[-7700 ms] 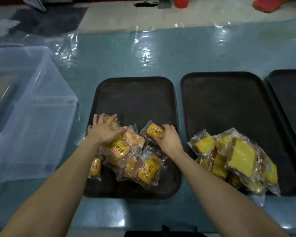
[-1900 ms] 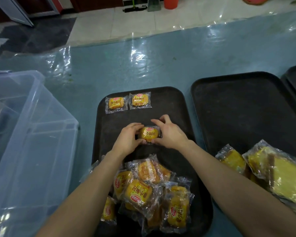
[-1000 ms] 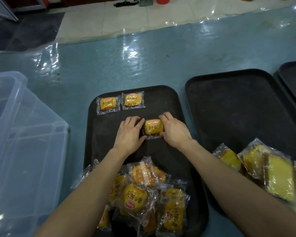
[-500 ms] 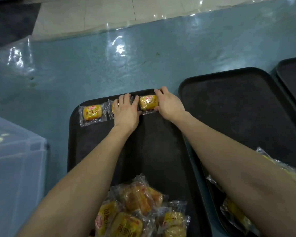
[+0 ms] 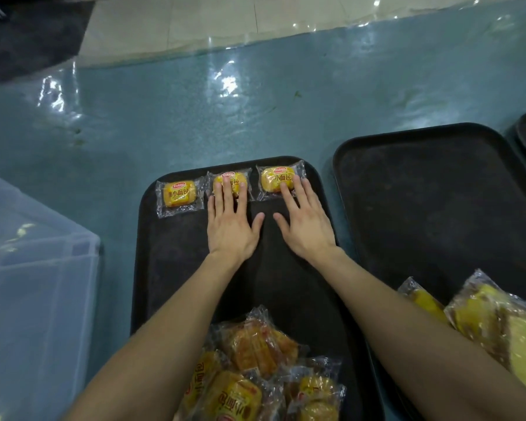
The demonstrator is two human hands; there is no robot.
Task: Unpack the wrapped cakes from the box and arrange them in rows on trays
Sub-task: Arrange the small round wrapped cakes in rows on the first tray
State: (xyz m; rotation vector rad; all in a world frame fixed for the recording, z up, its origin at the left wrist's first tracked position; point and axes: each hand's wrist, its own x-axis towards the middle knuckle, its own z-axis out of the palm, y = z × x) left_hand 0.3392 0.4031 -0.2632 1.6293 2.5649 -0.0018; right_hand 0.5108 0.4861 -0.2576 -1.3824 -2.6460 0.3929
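Plastic-covered table [image 5: 286, 123] is carrying a tray [image 5: 170, 268] mid-frame. Both flat, gripping nothing, the left hand [image 5: 231, 232] is touching the middle cake [image 5: 234, 177] of its top row, the right hand [image 5: 308, 229] the right cake [image 5: 273, 181]; a heap [image 5: 249, 354], perhaps identical, is lying below.

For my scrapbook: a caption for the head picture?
Left hand, right hand touch a row of cakes on the tray.

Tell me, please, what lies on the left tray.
A row of three cakes at the far edge, the left hand touching the middle one, the right hand the right one. A nearer pile hides what is under it.
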